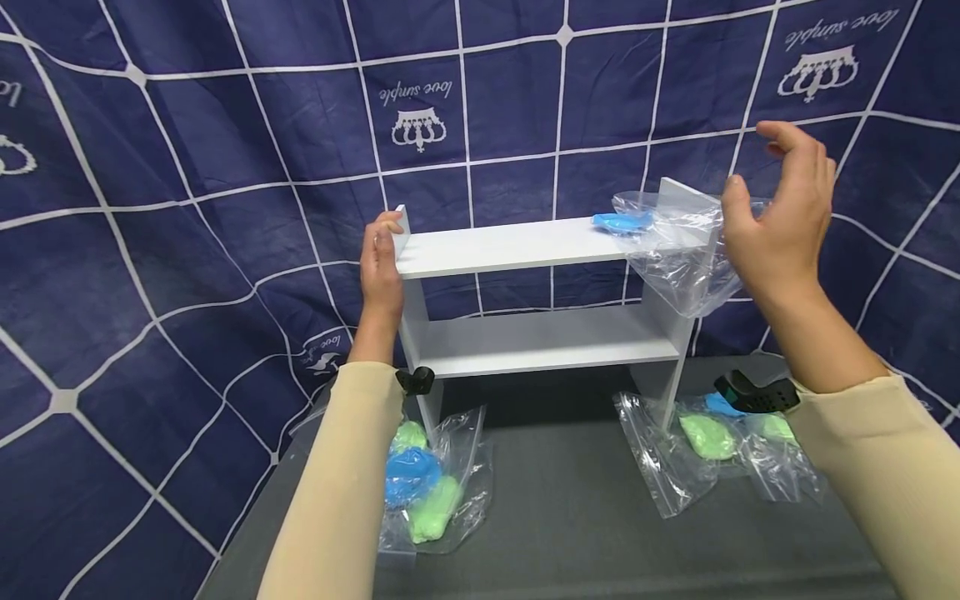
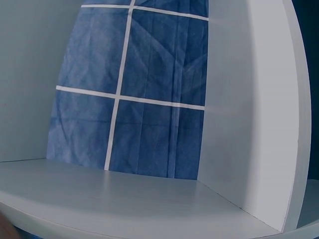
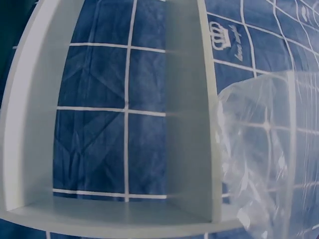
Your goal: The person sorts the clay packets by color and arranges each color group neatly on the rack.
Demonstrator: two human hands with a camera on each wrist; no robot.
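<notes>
A white two-tier shelf point(image 1: 540, 362) stands on the dark table. My left hand point(image 1: 381, 262) grips the upper end of its left side panel point(image 1: 403, 227), fingers bent at the panel's top. A clear plastic bag point(image 1: 678, 271) with a blue item point(image 1: 622, 222) inside lies over the right end of the top board point(image 1: 510, 246), its loose part draping down in front. Beside that bag, my right hand point(image 1: 783, 212) is raised with thumb and fingers spread apart, nothing gripped between them. In the right wrist view, the clear bag point(image 3: 259, 154) hangs beside the shelf's boards.
At the shelf's left foot lie clear bags with green point(image 1: 435, 510) and blue point(image 1: 412, 477) contents. More clear bags with a green item point(image 1: 707, 437) lie around the right foot. A navy cloth point(image 1: 510, 100) with white grid lines hangs behind the dark table point(image 1: 540, 508).
</notes>
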